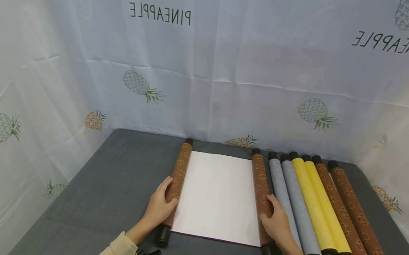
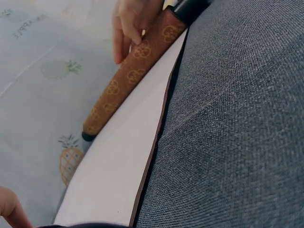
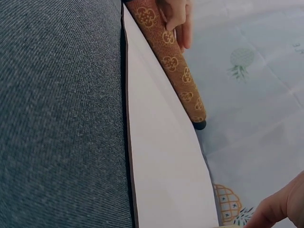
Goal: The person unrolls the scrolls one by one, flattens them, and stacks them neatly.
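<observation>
An open scroll lies on the table, its white sheet (image 1: pixel 219 197) spread flat between two rolled ends. Brown fabric with a gold flower pattern covers the left roll (image 1: pixel 179 166) and the right roll (image 1: pixel 259 182), and both have black end knobs. My left hand (image 1: pixel 158 204) holds the left roll near its lower end, thumb on the inner side. On the other side my right hand (image 1: pixel 278 222) grips the right roll in the same way. In the left wrist view, the right hand's fingers (image 2: pixel 130 23) bend over the brown roll.
Right of the scroll lie several closed scrolls side by side: grey ones (image 1: pixel 283 195), yellow ones (image 1: pixel 317 205) and brown ones (image 1: pixel 360 216). Dark grey cloth (image 1: pixel 108 192) covers the table. A white pineapple-print curtain (image 1: pixel 216 57) hangs behind and at both sides.
</observation>
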